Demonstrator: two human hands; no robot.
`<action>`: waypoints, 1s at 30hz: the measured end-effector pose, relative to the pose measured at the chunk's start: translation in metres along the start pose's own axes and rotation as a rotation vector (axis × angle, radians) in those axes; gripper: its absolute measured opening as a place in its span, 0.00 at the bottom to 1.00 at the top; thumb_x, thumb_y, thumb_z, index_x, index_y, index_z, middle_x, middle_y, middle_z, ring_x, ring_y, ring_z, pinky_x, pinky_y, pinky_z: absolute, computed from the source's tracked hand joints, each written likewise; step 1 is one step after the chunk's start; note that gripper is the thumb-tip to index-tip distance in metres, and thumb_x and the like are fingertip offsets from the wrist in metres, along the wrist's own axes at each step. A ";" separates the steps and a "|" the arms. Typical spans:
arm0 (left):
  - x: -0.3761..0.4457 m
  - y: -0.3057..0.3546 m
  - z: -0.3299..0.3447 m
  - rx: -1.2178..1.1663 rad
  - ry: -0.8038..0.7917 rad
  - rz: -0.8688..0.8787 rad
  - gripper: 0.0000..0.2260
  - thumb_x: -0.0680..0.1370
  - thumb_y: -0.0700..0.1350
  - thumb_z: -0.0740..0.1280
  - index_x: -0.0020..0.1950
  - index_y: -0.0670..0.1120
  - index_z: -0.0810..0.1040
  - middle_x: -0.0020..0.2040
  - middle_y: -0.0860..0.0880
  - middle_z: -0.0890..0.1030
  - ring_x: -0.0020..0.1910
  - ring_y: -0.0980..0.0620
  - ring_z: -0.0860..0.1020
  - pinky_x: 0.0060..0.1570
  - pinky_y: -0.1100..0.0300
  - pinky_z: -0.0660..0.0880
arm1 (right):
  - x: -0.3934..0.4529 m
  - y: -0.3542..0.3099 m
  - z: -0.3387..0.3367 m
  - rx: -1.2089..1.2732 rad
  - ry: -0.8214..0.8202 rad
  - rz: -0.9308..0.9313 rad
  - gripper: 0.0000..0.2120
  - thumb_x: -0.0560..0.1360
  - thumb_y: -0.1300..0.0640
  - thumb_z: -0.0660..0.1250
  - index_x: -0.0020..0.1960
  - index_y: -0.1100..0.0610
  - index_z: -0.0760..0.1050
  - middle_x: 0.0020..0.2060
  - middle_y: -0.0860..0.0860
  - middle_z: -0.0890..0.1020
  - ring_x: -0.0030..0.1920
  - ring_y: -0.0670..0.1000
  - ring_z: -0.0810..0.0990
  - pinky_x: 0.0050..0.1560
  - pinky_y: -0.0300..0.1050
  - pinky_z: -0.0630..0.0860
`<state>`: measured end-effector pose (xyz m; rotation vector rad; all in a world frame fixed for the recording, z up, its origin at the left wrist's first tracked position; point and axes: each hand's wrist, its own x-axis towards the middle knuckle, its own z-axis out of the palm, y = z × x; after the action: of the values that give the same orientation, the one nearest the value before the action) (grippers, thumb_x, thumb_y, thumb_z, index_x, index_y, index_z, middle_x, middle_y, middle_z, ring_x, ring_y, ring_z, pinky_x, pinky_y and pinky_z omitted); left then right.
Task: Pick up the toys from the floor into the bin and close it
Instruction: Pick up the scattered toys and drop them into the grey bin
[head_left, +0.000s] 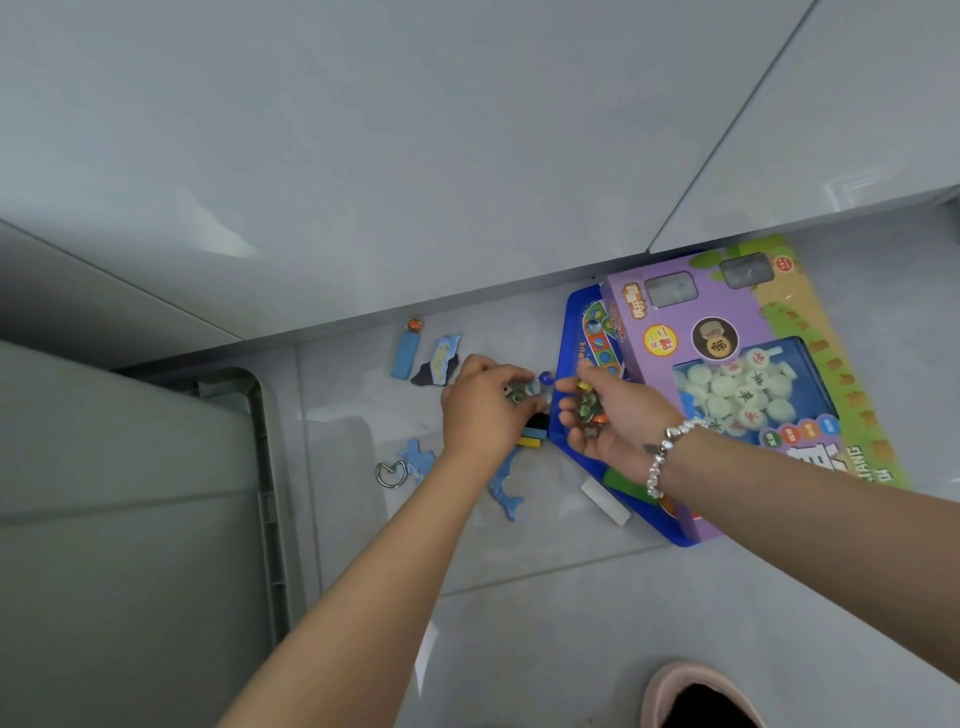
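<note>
My left hand reaches down over a cluster of glass marbles on the floor, its fingers curled round some of them. My right hand is cupped palm up beside it and holds several marbles. A blue marble lies between the hands. Blue puzzle pieces lie near my left wrist. The grey bin with its lid stands at the left.
A purple chess-set box lies on a blue game board at the right. A blue block, a metal ring and a white stick lie on the floor. White cabinet fronts rise behind. A pink slipper is bottom right.
</note>
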<state>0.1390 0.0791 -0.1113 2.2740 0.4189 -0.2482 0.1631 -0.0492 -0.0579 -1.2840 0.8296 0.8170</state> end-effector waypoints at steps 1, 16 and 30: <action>0.002 0.001 -0.001 0.006 -0.018 -0.003 0.14 0.70 0.49 0.74 0.54 0.50 0.82 0.49 0.54 0.69 0.50 0.53 0.74 0.60 0.51 0.69 | 0.000 0.000 -0.001 0.009 -0.003 0.000 0.15 0.78 0.50 0.60 0.41 0.58 0.76 0.31 0.52 0.76 0.31 0.47 0.74 0.29 0.37 0.72; 0.032 0.003 -0.005 0.025 -0.173 0.292 0.17 0.68 0.43 0.75 0.56 0.49 0.81 0.47 0.55 0.73 0.44 0.56 0.71 0.57 0.45 0.71 | 0.003 -0.003 -0.013 0.045 -0.018 -0.003 0.15 0.78 0.50 0.60 0.42 0.59 0.77 0.30 0.52 0.76 0.31 0.47 0.74 0.24 0.35 0.72; 0.036 0.003 0.002 0.072 -0.128 0.308 0.09 0.69 0.42 0.74 0.49 0.44 0.84 0.48 0.47 0.79 0.49 0.48 0.76 0.57 0.47 0.70 | 0.006 -0.004 -0.014 0.061 -0.017 0.012 0.15 0.78 0.50 0.60 0.42 0.60 0.77 0.31 0.52 0.76 0.31 0.47 0.74 0.25 0.35 0.72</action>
<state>0.1733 0.0839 -0.1214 2.3389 -0.0085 -0.2511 0.1686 -0.0634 -0.0630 -1.2173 0.8428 0.8051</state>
